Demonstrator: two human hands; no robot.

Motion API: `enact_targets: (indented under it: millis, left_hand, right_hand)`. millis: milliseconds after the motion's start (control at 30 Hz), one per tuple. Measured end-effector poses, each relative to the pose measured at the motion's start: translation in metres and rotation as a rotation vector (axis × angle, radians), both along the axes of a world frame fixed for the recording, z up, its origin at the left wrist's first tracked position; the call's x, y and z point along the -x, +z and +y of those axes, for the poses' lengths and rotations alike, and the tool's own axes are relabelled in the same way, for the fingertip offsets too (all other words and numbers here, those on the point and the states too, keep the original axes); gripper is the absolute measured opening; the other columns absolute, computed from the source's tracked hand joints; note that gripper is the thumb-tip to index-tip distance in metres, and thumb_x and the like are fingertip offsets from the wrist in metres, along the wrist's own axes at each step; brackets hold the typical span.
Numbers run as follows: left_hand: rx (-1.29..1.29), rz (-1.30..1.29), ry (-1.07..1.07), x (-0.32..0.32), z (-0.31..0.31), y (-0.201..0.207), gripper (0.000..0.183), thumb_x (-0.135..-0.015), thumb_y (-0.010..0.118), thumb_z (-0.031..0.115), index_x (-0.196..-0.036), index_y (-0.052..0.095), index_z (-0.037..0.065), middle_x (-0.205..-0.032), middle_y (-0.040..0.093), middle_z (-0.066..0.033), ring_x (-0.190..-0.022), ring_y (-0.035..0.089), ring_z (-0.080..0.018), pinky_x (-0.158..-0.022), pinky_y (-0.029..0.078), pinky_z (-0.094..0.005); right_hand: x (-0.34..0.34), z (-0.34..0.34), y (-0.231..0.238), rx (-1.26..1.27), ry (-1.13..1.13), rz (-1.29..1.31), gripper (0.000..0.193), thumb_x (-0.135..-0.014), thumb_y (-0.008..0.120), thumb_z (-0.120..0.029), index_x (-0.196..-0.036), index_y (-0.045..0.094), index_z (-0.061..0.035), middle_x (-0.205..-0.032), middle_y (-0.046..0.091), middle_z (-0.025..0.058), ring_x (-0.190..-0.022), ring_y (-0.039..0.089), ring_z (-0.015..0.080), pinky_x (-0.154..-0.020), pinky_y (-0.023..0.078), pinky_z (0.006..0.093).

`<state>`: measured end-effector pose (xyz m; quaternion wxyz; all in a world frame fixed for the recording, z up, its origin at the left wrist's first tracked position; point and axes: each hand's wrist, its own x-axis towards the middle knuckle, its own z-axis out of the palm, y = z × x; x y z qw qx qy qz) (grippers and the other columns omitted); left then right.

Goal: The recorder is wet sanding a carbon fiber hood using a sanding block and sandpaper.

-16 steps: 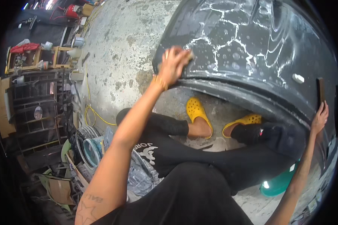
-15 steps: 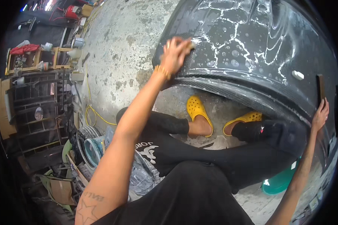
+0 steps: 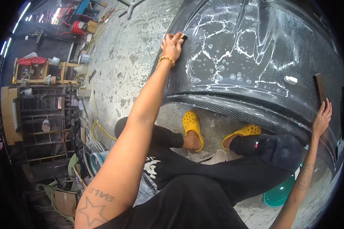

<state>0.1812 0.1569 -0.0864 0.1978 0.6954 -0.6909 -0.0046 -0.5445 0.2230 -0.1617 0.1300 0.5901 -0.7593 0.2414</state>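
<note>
A large black carbon-fibre panel [image 3: 233, 45], shaped like a car hood, spreads before me, wet with white suds and bubbles. At its left edge my left hand [image 3: 172, 46] is closed around a small sanding block [image 3: 184, 37], pressed to the surface; the block is mostly covered by the fingers. My right hand [image 3: 322, 117] lies on the panel's right side, fingers stretched out, their tips by the lower end of a long brown block [image 3: 319, 87]. Left of that block a small white piece [image 3: 290, 80] rests on the panel.
My feet in yellow clogs [image 3: 192, 124] stand beneath the near edge. A green basin [image 3: 278, 195] sits by my right leg, buckets [image 3: 97, 160] by my left. Yellow hose [image 3: 99, 131], a wooden rack [image 3: 46, 72] and a red tank [image 3: 78, 27] are at left.
My left hand has slid farther away along the panel's left edge with the sanding block. My right hand stays by the brown block. The whole view has shifted slightly.
</note>
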Motion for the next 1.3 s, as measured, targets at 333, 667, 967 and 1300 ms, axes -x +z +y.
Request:
enact_targets:
  millis: [333, 667, 967, 1300]
  left_hand:
    - [-0.142, -0.044, -0.285, 0.058, 0.114, 0.004, 0.046, -0.097, 0.064, 0.018, -0.142, 0.062, 0.023, -0.128, 0.056, -0.0176, -0.119, 0.052, -0.0394, -0.103, 0.04, -0.056]
    - [-0.082, -0.011, -0.448, 0.082, 0.083, -0.01, 0.048, -0.094, 0.065, 0.013, -0.141, 0.063, 0.02, -0.128, 0.057, -0.0161, -0.116, 0.053, -0.0353, -0.101, 0.04, -0.0503]
    - [-0.032, 0.077, -0.88, 0.232, 0.019, 0.014, 0.036, -0.099, 0.065, 0.023, -0.134, 0.065, 0.015, -0.118, 0.061, -0.0138, -0.104, 0.056, -0.0349, -0.094, 0.044, -0.0481]
    - [-0.299, 0.016, -0.693, 0.063, 0.1, 0.033, 0.047, -0.094, 0.066, 0.011, -0.141, 0.061, 0.009, -0.124, 0.058, -0.0177, -0.109, 0.057, -0.0358, -0.1, 0.043, -0.0465]
  right_hand:
    - [0.004, 0.035, 0.012, -0.058, -0.013, 0.031, 0.049, -0.11, 0.043, -0.045, -0.151, 0.053, -0.0196, -0.157, 0.048, 0.0083, -0.145, 0.044, 0.0286, -0.118, 0.034, 0.0438]
    - [0.013, 0.039, 0.007, -0.001, -0.046, 0.016, 0.051, -0.11, 0.041, -0.047, -0.152, 0.051, -0.0195, -0.156, 0.048, 0.0103, -0.146, 0.043, 0.0292, -0.118, 0.035, 0.0436]
    - [-0.039, 0.01, 0.021, 0.028, -0.026, -0.047, 0.049, -0.11, 0.042, -0.048, -0.149, 0.053, -0.021, -0.154, 0.049, 0.0103, -0.141, 0.049, 0.0328, -0.115, 0.039, 0.0445]
    - [-0.036, 0.025, 0.023, 0.04, -0.056, -0.073, 0.05, -0.108, 0.043, -0.053, -0.149, 0.052, -0.0261, -0.155, 0.049, 0.008, -0.137, 0.052, 0.0331, -0.112, 0.04, 0.0484]
